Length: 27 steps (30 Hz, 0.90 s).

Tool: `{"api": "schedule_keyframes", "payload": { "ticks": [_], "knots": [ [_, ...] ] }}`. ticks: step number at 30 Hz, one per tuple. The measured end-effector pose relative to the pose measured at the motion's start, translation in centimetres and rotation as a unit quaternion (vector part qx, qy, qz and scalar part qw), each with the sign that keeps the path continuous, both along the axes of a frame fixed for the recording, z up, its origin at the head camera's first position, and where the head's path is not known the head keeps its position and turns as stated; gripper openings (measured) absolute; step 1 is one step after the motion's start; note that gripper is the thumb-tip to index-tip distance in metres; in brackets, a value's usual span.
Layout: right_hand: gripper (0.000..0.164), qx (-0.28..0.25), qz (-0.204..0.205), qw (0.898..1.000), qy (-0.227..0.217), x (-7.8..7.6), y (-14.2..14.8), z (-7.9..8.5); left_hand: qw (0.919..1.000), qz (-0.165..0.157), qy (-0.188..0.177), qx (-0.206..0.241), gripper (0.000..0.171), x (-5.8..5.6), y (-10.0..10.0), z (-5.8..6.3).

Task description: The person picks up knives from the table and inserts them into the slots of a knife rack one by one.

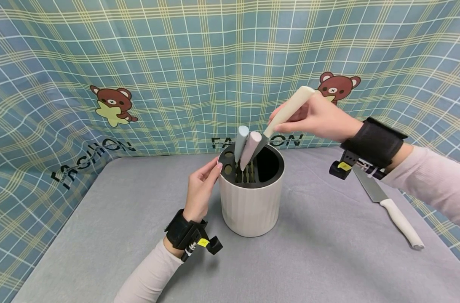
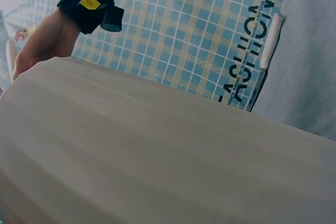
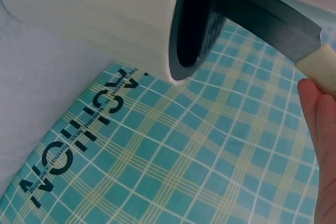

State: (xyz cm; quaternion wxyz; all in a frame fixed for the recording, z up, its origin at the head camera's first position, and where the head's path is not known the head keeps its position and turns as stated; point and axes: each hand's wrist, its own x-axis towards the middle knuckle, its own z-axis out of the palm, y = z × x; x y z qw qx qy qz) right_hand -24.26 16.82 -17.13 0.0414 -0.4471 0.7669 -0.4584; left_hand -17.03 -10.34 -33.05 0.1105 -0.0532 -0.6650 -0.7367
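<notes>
A white ribbed knife holder [image 1: 251, 206] with a black slotted top stands upright on the table. My left hand [image 1: 200, 189] rests its thumb and fingertips at the holder's left rim, the fingers nearly straight. In my right hand [image 1: 316, 115], thumb and fingers grip the cream handle of a knife [image 1: 290, 108]. Its handle leans up to the right, and the grey blade [image 3: 273, 22] points down into the holder's top, its tip hidden. A blue handle [image 1: 241, 141] and a pink handle [image 1: 250, 147] stick up from the slots beside that blade.
Another knife with a white handle [image 1: 400, 221] lies on the grey tabletop [image 1: 321, 252] at the right, its blade partly under my right forearm in the head view. A blue plaid cloth [image 1: 230, 75] with printed bears hangs behind and along the sides.
</notes>
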Motion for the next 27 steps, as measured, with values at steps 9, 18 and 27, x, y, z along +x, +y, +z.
{"api": "schedule_keyframes", "payload": {
  "ticks": [9,18,27],
  "knots": [
    [0.015,0.067,-0.010,0.998,0.004,-0.4,-2.1,-1.0,1.0000,0.001,-0.004,-0.004,0.046,0.0,0.0,0.0],
    [0.018,0.136,-0.043,0.989,0.039,-0.9,-3.4,-1.0,1.0000,-0.004,-0.004,0.004,0.046,0.0,0.0,0.0],
    [0.010,0.173,-0.046,0.980,0.081,-1.1,-4.4,-1.7,1.0000,-0.003,-0.007,0.002,0.045,0.0,0.0,0.1]
  ]
}}
